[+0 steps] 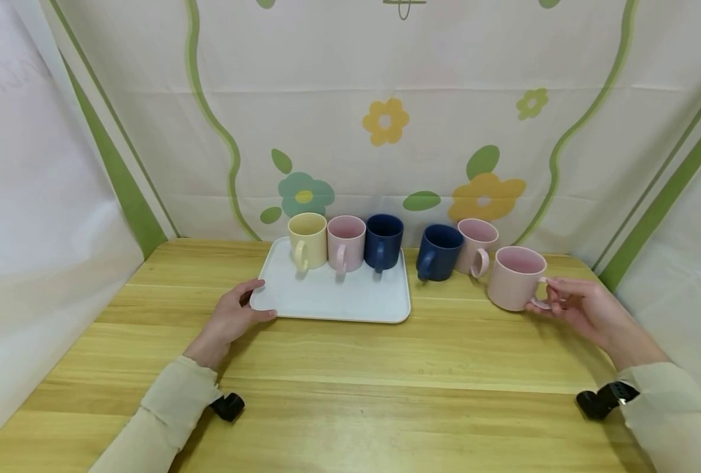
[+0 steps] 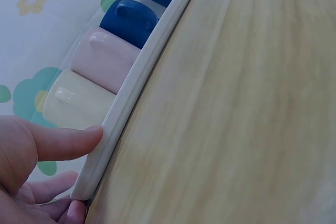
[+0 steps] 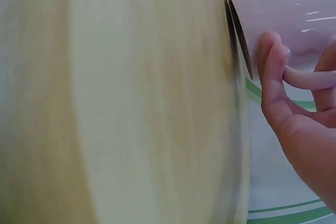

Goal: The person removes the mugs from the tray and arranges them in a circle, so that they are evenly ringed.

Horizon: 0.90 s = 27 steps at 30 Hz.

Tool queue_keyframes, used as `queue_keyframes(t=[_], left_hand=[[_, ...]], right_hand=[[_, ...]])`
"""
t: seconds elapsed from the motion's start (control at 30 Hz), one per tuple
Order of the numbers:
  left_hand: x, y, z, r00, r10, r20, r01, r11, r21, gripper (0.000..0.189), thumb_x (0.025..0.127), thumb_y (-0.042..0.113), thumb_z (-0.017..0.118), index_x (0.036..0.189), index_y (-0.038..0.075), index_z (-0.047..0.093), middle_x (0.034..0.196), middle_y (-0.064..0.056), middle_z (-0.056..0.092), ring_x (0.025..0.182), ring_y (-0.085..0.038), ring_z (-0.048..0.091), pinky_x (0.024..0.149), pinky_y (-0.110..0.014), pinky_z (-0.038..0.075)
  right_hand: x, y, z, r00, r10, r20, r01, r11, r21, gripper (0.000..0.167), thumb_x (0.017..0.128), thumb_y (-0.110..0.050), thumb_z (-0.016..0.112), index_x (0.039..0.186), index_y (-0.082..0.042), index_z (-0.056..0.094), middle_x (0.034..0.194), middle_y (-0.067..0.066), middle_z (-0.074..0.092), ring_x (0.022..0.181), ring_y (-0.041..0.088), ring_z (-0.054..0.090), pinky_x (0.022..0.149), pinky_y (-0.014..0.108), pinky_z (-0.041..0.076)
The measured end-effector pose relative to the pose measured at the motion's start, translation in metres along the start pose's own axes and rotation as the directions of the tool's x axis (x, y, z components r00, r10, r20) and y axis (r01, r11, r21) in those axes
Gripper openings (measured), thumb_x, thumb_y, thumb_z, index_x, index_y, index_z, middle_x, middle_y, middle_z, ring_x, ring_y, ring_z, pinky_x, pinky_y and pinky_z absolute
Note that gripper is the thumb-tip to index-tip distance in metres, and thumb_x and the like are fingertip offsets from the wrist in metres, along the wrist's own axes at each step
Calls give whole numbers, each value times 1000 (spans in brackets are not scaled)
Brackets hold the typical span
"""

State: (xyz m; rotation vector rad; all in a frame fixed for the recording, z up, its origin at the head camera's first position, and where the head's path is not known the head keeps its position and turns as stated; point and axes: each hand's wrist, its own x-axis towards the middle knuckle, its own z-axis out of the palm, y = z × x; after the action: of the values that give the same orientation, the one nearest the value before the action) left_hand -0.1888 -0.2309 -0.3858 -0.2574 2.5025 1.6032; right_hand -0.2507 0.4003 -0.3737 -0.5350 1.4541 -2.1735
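Note:
My right hand (image 1: 581, 309) holds a pink mug (image 1: 512, 282) by its handle at the right of the table. In the right wrist view, the base of this mug (image 3: 283, 19) is slightly tilted off the wood, and fingers curl about the handle (image 3: 310, 78). My left hand (image 1: 234, 318) grips the front left corner of a white tray (image 1: 332, 299), thumb at the front rim and fingers along the left side. Along the tray's back stand a yellow mug (image 1: 309, 246), a pink mug (image 1: 353, 253) and a navy mug (image 1: 388, 243), upright with handles toward me.
Right of the tray, another navy mug (image 1: 441, 253) and another pink mug (image 1: 471, 246) stand close together on the wooden table (image 1: 350, 394). A flower-patterned cloth (image 1: 445, 66) hangs behind the table, with white cloth at both sides.

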Motion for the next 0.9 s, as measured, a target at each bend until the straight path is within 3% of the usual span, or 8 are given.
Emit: queue_keyframes(t=[0.13, 0.33, 0.43, 0.9], left_hand=[[0, 0, 1, 1000, -2, 0, 2, 1000, -6, 85, 95, 14, 79, 166, 7, 33, 176, -21, 21, 162, -43, 24, 132, -55, 27], [0, 0, 1, 1000, -2, 1, 2, 1000, -10, 84, 95, 14, 78, 166, 7, 33, 177, -21, 21, 162, -42, 24, 132, -55, 27], [0, 0, 0, 1000, -1, 2, 1, 1000, -5, 85, 95, 14, 78, 166, 7, 33, 177, -21, 20, 162, -43, 23, 132, -55, 27], [1, 0, 1, 1000, 1, -7, -1, 1000, -4, 85, 94, 13, 79, 166, 6, 34, 177, -19, 21, 163, -40, 23, 132, -53, 27]], right_hand=[[3, 2, -4, 998, 5, -56, -5, 1000, 2, 51, 115, -4, 26, 102, -1, 76, 83, 7, 70, 95, 29, 78, 101, 42, 62], [9, 6, -11, 999, 38, 14, -40, 993, 113, 51, 116, -6, 19, 107, 3, 69, 99, 13, 72, 113, 36, 76, 107, 44, 59], [11, 6, -12, 998, 54, 14, -56, 993, 105, 52, 116, -9, 19, 108, 3, 69, 105, 13, 73, 117, 36, 75, 107, 41, 59], [20, 8, -16, 982, 8, -189, 27, 983, 183, 39, 114, -6, 36, 107, 7, 72, 102, 15, 72, 107, 29, 73, 101, 43, 63]])
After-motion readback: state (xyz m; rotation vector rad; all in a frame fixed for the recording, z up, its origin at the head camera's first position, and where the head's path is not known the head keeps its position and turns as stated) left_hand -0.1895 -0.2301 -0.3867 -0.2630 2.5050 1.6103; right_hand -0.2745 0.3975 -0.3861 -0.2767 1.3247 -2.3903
